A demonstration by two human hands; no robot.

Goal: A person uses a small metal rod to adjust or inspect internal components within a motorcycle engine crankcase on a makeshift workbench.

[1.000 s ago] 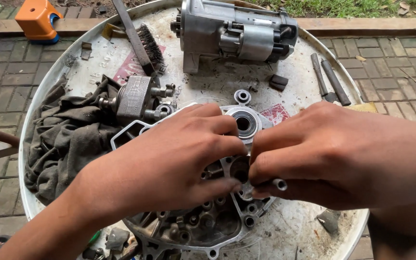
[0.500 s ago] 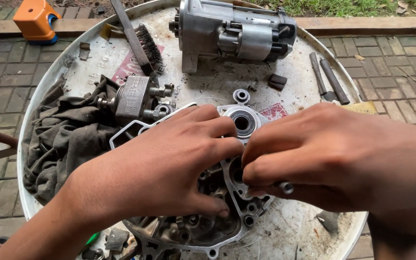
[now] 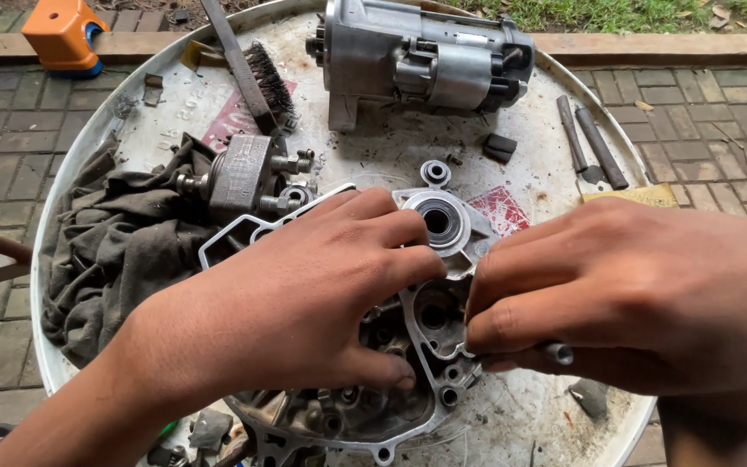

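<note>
Item: aluminium engine casing half (image 3: 443, 259), lying flat at the centre of a round white metal tray (image 3: 555, 112), its long axis running from the bearing bore at the far end toward the wearer. Left hand (image 3: 304, 303) lies spread on top of it, palm down, fingers extended toward the bore. Right hand (image 3: 633, 294) touches its right edge, fingers curled, pinching a small metal pin (image 3: 557, 352). Both hands equally close. Nearby: grey rag (image 3: 105, 251), wire brush (image 3: 261, 78), engine block (image 3: 425, 56).
</note>
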